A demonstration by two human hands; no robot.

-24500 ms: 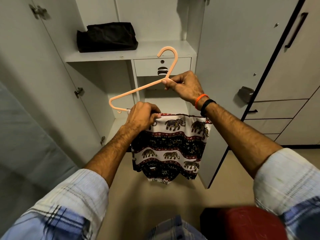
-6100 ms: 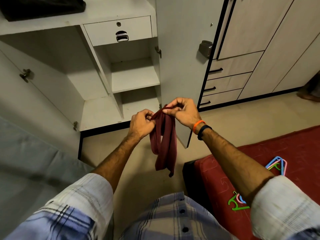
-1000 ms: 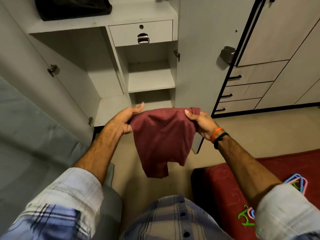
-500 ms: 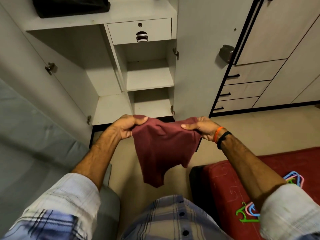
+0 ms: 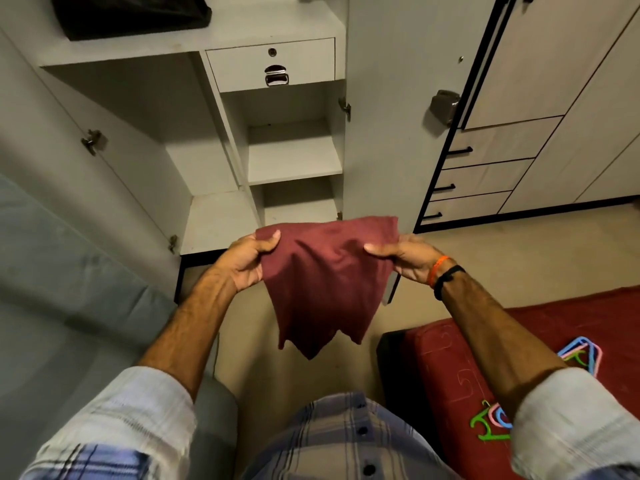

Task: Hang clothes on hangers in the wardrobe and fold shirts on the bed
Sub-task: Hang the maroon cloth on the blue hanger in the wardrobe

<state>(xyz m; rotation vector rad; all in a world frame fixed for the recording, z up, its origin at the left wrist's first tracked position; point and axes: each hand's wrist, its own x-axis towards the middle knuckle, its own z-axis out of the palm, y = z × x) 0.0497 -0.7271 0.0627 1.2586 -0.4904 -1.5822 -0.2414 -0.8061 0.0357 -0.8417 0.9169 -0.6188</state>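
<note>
garment (image 5: 325, 282) maroon, folded, hanging limp; left hand (image 5: 244, 261) and right hand (image 5: 405, 259) pinch top corners.

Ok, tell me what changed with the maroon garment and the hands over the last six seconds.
The maroon garment was a bunched strip pinched between close-set hands; now it is spread wide. The left hand and right hand have moved apart, and each still grips a top corner. It still hangs in the air before the open wardrobe, not on the red bed. The coloured hangers remain on the bed.
</note>
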